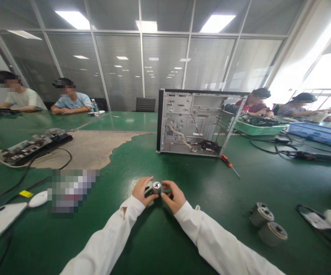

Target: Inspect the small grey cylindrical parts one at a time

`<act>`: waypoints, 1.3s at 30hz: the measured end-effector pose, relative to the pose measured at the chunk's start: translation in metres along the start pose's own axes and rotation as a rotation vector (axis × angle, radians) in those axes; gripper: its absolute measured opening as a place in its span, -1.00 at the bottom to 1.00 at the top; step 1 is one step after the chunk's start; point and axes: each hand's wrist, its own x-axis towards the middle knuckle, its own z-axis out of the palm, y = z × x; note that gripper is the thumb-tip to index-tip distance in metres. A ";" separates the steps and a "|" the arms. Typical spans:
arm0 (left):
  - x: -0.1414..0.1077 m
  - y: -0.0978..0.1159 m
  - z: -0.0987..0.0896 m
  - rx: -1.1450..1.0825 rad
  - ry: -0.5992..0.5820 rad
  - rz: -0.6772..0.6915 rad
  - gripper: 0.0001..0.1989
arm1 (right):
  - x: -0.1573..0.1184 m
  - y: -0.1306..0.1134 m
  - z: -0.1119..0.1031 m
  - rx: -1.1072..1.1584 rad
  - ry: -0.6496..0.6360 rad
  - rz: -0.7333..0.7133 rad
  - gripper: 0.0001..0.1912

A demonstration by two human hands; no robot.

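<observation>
A small metal cylinder, a motor-like part [156, 187], stands upright on the green table [142, 236]. My left hand [144, 192] curves around its left side, fingers apart, with the thumb close to its base. On the other side, my right hand [174, 196] is curved with its fingers apart, the fingertips near the cylinder. Whether the fingertips touch it is hard to tell. Behind my hands stands an open computer case [194, 124], with cables inside. An orange-handled screwdriver [226, 161] lies by its lower right corner.
Two metal cylinders [273, 233] stand at the right. A circuit assembly [33, 147] and cables lie at the left, near a white mouse [38, 199]. Green [261, 129] and blue [317, 133] baskets are at the back right. Several people sit around the table.
</observation>
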 end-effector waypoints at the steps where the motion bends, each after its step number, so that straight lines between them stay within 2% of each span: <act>1: 0.000 -0.002 0.001 -0.025 -0.023 -0.024 -0.41 | 0.000 0.002 0.001 -0.001 0.010 -0.005 -0.62; 6: 0.000 0.004 -0.001 -0.132 -0.041 -0.070 -0.58 | 0.001 0.005 0.003 -0.005 0.037 -0.033 -0.64; 12: 0.001 0.024 -0.011 -0.080 0.075 0.036 -0.73 | 0.000 -0.011 -0.007 -0.014 -0.012 -0.074 -0.65; 15: 0.000 0.026 -0.011 -0.062 0.091 0.005 -0.69 | -0.001 -0.015 -0.008 -0.006 -0.010 -0.104 -0.64; 21: -0.002 0.016 -0.001 -0.163 0.038 -0.143 -0.63 | 0.001 -0.007 -0.004 0.017 0.056 -0.178 -0.65; 27: -0.001 0.014 0.000 -0.191 -0.009 -0.153 -0.63 | 0.016 -0.013 -0.003 -0.026 0.036 -0.145 -0.72; 34: -0.002 0.013 0.003 -0.105 0.012 -0.166 -0.60 | 0.033 -0.023 -0.003 -0.091 -0.033 -0.173 -0.87; 39: -0.001 0.013 0.002 -0.123 -0.006 -0.167 -0.62 | 0.038 -0.023 -0.012 -0.035 0.048 -0.215 -0.87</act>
